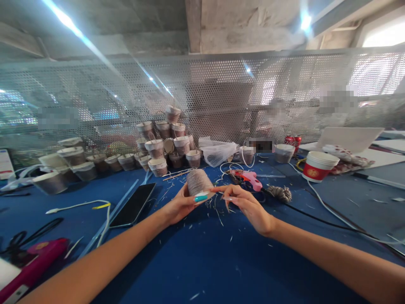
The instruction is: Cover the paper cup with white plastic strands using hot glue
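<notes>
A paper cup wrapped in grey-brown twine (199,182) lies tilted in my left hand (181,204), with its white rim toward me. My left thumb, with a turquoise nail, presses on that rim while the fingers curl behind the cup. At the cup's right side is my right hand (245,202); its index finger reaches to the rim and its thumb stays apart from it. Nothing shows between the right fingers. Just beyond lies a pink glue gun (253,180), and a bundle of grey twine (280,193) is to its right.
Several wrapped cups (155,147) are stacked at the back left. A black phone (134,205) and white cable lie left, near a magenta tool (38,264). Red-and-white paper cups (319,165), a red can (292,142) and a black cord (322,217) are on the right. Scraps litter the blue table.
</notes>
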`<state>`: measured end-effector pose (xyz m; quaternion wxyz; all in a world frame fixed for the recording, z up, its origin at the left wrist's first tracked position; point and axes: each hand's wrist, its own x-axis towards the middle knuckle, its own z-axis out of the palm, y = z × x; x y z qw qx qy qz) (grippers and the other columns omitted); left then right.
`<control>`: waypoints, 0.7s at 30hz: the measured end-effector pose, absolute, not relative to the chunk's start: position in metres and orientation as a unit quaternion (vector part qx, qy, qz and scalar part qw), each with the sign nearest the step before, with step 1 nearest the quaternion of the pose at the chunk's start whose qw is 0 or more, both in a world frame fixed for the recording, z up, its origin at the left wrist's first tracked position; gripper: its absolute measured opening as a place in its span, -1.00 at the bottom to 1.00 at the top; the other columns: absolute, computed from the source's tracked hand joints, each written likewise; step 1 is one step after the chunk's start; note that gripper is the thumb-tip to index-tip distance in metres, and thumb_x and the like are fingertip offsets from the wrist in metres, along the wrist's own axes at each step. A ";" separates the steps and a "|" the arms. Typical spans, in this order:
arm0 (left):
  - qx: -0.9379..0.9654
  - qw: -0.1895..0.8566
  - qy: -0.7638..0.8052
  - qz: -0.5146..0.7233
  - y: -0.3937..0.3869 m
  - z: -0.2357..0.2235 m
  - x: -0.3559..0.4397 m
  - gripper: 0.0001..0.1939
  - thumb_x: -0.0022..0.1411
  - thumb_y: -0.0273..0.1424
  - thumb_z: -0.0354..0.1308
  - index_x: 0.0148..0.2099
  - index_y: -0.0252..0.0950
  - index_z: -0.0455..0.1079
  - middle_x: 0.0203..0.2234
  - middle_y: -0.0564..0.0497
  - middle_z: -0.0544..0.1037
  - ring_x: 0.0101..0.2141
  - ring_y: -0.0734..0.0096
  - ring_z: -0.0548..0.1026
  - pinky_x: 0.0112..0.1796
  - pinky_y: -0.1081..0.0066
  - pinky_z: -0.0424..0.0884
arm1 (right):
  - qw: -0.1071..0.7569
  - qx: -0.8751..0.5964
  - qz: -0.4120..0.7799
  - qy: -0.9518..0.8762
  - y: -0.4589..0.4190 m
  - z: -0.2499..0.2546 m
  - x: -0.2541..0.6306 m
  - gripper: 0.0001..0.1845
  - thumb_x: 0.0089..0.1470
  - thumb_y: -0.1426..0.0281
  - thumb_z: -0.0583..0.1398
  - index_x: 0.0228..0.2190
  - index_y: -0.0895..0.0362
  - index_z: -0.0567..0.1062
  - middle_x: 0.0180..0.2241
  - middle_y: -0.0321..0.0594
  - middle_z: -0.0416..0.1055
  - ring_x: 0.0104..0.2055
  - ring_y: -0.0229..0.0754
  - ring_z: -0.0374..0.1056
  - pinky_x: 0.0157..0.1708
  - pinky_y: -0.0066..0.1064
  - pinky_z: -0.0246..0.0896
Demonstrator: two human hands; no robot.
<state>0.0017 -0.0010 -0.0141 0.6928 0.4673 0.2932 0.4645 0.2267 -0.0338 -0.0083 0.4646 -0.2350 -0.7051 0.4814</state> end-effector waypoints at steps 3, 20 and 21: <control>0.472 0.684 0.322 0.454 -0.004 -0.012 0.003 -0.20 -0.22 -0.52 0.39 0.11 -0.31 0.20 0.01 -0.26 0.46 0.09 -0.05 0.36 0.15 0.02 0.11 | 0.436 -0.251 0.452 -0.737 -0.037 -0.008 0.227 -0.83 0.12 0.30 0.04 -0.46 0.08 0.32 0.04 -0.12 0.37 0.04 -0.02 0.16 0.01 -0.11 -0.05; 0.434 0.697 0.286 0.494 -0.004 -0.005 0.001 -0.17 -0.28 -0.54 0.38 0.10 -0.38 0.19 -0.05 -0.25 0.50 0.03 -0.01 0.42 0.18 0.10 0.11 | 0.517 -0.296 0.474 -0.649 -0.019 -0.012 0.225 -0.80 0.03 0.32 0.05 -0.58 0.09 0.28 -0.24 -0.14 0.47 -0.29 -0.16 0.27 -0.33 -0.31 0.11; 0.429 0.697 0.287 0.498 -0.003 -0.006 0.001 -0.17 -0.28 -0.56 0.38 0.11 -0.37 0.19 -0.07 -0.23 0.50 0.03 0.00 0.43 0.18 0.10 0.12 | 0.528 -0.328 0.467 -0.629 -0.016 -0.015 0.226 -0.79 0.02 0.30 0.05 -0.59 0.09 0.28 -0.30 -0.15 0.46 -0.36 -0.18 0.25 -0.38 -0.32 0.11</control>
